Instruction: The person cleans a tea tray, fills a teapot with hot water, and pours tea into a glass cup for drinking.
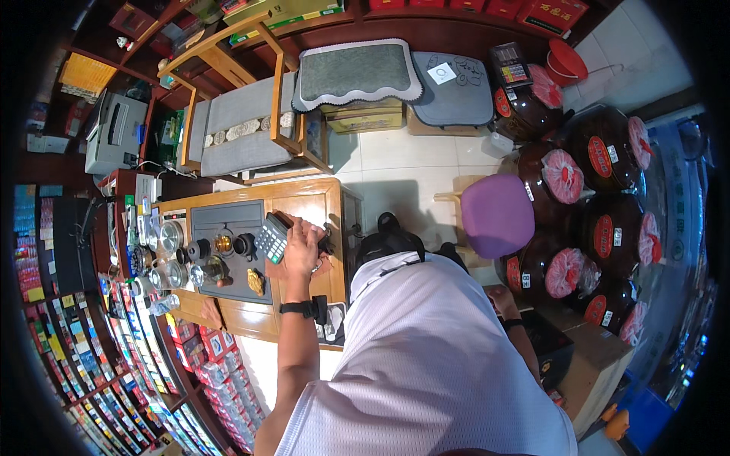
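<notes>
My left hand [302, 252] lies over the right edge of a dark desk calculator [272, 239] with pale keys, near the wooden table's right end. Its fingers hide that edge, so whether they grip it is unclear. A brown cloth [324, 268] is spread beneath the hand. Left of the calculator, a dark grey tea tray [228, 210] holds a glass cup of amber tea [223, 244], dark cups, a glass pot [208, 271] and a golden figurine [255, 282]. My right hand [501, 299] hangs at my right side with curled fingers, partly hidden by my white shirt.
A cushioned wooden armchair [245, 128] stands beyond the table. A purple-seated stool [497, 216] is beside large brown jars [607, 148] at the right. Cardboard boxes [593, 359] are near my right arm. Stocked shelves [85, 342] line the left; red cartons [219, 342] are below the table.
</notes>
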A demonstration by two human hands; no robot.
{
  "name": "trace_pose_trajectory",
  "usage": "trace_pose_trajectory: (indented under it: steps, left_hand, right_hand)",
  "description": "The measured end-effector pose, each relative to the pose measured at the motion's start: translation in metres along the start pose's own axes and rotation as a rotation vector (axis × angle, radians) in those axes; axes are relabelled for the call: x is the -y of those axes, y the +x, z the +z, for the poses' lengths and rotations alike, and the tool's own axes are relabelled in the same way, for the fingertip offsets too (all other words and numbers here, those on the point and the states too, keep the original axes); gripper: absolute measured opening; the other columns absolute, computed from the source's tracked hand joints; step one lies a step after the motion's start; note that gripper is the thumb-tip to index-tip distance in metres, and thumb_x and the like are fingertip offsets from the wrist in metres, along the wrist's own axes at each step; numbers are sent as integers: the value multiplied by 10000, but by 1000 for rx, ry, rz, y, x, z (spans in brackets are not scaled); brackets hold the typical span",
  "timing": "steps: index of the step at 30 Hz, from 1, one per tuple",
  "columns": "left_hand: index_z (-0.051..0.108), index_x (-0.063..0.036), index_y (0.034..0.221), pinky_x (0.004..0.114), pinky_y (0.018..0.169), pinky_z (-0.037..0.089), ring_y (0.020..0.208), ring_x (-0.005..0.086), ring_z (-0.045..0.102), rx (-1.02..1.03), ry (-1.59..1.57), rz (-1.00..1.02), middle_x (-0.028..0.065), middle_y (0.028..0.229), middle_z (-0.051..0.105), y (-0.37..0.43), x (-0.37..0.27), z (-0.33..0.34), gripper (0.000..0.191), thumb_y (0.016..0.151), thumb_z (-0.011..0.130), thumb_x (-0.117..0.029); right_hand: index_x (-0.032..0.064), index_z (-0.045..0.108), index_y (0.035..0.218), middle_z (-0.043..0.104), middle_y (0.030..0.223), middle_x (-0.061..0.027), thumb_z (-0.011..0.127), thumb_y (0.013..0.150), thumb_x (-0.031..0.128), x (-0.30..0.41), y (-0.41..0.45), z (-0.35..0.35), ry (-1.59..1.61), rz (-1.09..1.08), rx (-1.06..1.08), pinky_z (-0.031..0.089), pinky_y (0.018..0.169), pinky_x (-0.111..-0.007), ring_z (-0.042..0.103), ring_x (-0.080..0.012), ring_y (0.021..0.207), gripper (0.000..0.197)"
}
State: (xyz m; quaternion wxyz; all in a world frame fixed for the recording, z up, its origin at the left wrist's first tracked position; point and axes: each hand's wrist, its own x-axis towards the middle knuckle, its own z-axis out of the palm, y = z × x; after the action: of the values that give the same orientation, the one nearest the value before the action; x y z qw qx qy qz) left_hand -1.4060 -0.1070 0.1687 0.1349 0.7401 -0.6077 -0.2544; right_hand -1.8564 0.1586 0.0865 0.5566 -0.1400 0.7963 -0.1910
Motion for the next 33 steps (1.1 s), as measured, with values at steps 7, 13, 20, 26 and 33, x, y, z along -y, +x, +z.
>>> trace_pose_trajectory:
  steps: [7, 13, 20, 26, 33]
  left_hand:
    - [442, -52, 1255, 405, 864, 438, 1046, 382, 518, -25, -13, 47, 215, 1202, 480, -22, 1, 7, 543, 865, 485, -428]
    - [354, -82, 1321, 402, 921, 412, 1113, 388, 470, 168, 18, 71, 224, 1258, 433, -33, -12, 37, 680, 784, 598, -421]
    - [312, -93, 1347, 411, 939, 395, 1139, 388, 448, 97, 237, 206, 228, 1297, 387, -51, -16, 54, 815, 666, 690, -336]
    - [278, -94, 1362, 407, 939, 396, 1161, 393, 434, 160, 258, 178, 237, 1346, 333, -57, -29, 46, 843, 664, 691, -326]
    - [264, -111, 1377, 397, 957, 386, 1193, 373, 412, 180, 348, 116, 216, 1359, 334, -79, -1, 26, 876, 659, 694, -370]
  right_hand:
    - [11, 558, 824, 529, 607, -49, 498, 845, 60, -89, 2, -19, 352, -150, 60, 380, 413, -255, 479, -126, 459, 80]
    - [41, 520, 770, 486, 600, -26, 480, 832, 10, -186, -27, -15, 474, -195, -10, 356, 414, -267, 487, -130, 492, 79]
    - [17, 602, 736, 599, 615, -99, 577, 801, 115, -245, -81, -2, 168, 138, -112, 452, 473, -292, 593, -170, 533, 120]
    - [4, 620, 748, 610, 626, -91, 547, 800, 116, -249, -93, 0, 183, 71, -165, 464, 483, -288, 598, -172, 538, 143]
    - [-24, 611, 686, 598, 592, -126, 566, 753, 162, -259, -66, 7, 239, -146, -160, 459, 494, -323, 590, -202, 519, 203]
